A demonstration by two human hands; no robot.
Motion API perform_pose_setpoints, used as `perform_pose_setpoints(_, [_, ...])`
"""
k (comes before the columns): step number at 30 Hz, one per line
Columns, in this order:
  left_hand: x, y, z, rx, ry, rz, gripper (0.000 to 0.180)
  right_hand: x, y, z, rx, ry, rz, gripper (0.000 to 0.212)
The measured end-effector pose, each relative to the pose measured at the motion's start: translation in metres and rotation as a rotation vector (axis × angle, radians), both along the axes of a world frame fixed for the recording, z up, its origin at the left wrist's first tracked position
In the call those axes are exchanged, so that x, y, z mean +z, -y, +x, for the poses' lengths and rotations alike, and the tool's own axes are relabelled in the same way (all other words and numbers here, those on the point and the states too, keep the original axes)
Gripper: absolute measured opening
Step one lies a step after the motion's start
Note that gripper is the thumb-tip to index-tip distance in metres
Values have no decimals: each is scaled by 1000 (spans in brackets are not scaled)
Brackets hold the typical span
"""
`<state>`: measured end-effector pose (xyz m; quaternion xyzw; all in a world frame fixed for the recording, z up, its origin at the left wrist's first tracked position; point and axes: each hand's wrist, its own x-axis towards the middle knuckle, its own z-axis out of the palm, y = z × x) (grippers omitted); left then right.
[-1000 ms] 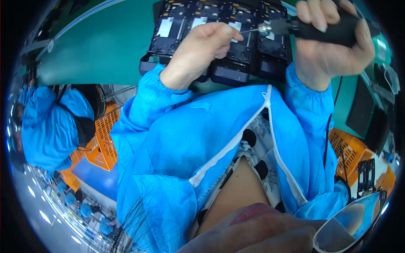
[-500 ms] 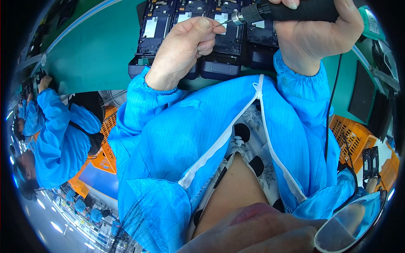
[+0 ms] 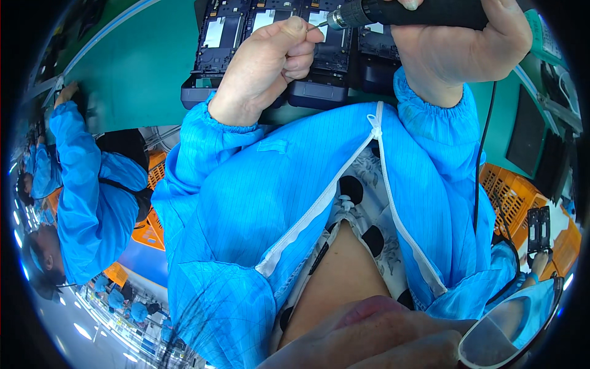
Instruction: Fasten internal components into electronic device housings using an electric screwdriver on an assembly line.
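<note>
My right hand (image 3: pixel 458 55) is wrapped around a black electric screwdriver (image 3: pixel 430 13), held nearly level with its metal collar pointing left. Its thin bit reaches the fingertips of my left hand (image 3: pixel 264 71), whose thumb and forefinger are pinched together at the bit's tip. Whatever is between those fingertips is too small to make out. Beneath both hands, several dark plastic device housings (image 3: pixel 214 60) lie side by side, with circuit parts and white rectangles inside. My left hand covers part of the middle ones.
Under the housings is a green work surface (image 3: pixel 135 67). A black cable (image 3: pixel 485 147) hangs down past my right sleeve. Orange crates (image 3: pixel 510 190) stand at the right and on the left. At the left sits a co-worker in a blue smock (image 3: pixel 92 190).
The view has shifted slightly, so the housings appear a little higher and further left. Both hands keep their grip, the bit still at my left fingertips. The co-worker's arm at left has moved upward.
</note>
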<state>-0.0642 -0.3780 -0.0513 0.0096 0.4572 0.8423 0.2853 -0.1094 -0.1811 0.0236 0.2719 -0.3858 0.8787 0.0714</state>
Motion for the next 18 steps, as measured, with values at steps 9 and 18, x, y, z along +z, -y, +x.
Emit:
perform_pose_setpoints(9, [-8,0,6,150,-210,-160,38,17,10,24,-57,127,42,33])
perform_pose_setpoints(18, [1,38,8,338,69,125,21,-22,-5,39,58,141,219,31])
